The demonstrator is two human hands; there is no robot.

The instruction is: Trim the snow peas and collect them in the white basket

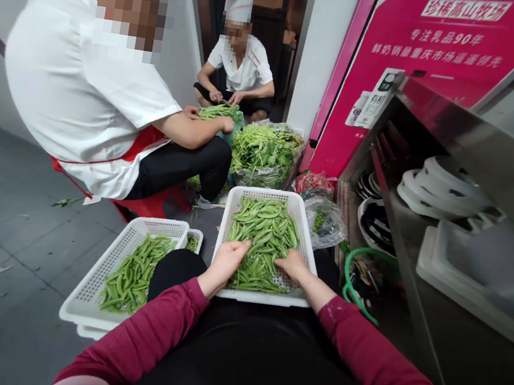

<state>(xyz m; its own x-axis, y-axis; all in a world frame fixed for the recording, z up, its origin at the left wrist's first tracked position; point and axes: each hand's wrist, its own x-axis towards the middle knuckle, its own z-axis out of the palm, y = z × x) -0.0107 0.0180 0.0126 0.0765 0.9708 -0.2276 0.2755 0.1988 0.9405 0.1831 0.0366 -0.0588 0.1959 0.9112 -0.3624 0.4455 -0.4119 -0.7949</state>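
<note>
Two hands inspected: left hand [225,265] and right hand [295,266] narrow-fingered, any hold undeterminable, at green pods [267,229] heaped between far and near edges of the central basket [265,298]. Shifting knees [178,269] or uneven pressure could spill them.

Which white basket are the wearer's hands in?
The lap basket, heaped with green pods: left hand and right hand are in it; the large basket and small basket to its left have neither.
</note>
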